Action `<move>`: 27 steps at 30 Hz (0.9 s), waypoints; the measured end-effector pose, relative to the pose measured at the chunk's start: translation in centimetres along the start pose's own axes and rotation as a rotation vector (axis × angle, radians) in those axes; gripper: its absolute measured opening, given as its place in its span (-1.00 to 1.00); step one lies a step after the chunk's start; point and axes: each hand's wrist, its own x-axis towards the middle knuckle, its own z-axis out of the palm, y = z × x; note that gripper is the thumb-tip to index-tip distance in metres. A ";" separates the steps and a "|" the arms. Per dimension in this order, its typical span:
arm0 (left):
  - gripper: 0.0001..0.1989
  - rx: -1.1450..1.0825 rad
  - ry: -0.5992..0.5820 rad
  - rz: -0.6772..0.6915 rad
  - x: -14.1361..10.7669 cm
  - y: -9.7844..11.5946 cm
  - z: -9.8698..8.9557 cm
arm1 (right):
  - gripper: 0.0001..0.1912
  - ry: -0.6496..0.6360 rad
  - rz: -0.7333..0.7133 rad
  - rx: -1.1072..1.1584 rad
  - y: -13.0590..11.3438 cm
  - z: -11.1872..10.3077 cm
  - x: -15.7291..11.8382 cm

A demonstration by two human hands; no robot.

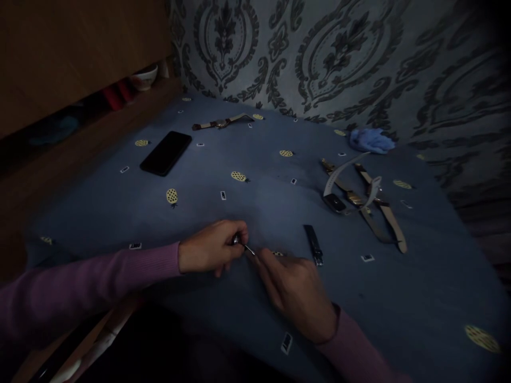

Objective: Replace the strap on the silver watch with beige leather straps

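Near the table's front edge, my left hand point(213, 247) pinches a small shiny metal piece point(236, 239), perhaps a watch part; the fingers hide much of it. My right hand point(293, 290) is closed around a thin metal tool point(249, 249), whose tip reaches the piece in my left hand. Right of my hands a dark strap with a metal buckle point(313, 244) lies on the table. Farther right are a watch with a white strap point(334, 202) and two watches with light-brown straps, one with a gold case point(353, 198), the other partly overlapped point(389, 213).
A black phone point(166, 153) lies at the left on the blue patterned tablecloth point(263, 197). Behind it is a brown-strapped watch point(221, 123). A crumpled blue cloth point(371, 140) rests by the wall at the back right. A bowl point(144, 78) stands on the left shelf.
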 end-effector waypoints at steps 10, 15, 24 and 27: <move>-0.88 -0.003 -0.003 -0.007 0.0 0.0 0.0 | -0.68 0.007 -0.001 -0.011 0.0 0.1 0.1; -0.90 -0.010 -0.005 -0.007 0.1 -0.1 0.0 | -0.69 0.010 0.025 0.008 -0.1 0.0 0.1; -0.90 -0.005 -0.003 0.001 0.2 -0.3 0.0 | -0.76 -0.036 0.059 0.013 -0.1 0.2 0.0; -0.90 -0.015 -0.009 -0.018 0.2 -0.2 -0.1 | -0.74 -0.033 0.060 0.020 -0.1 0.1 0.1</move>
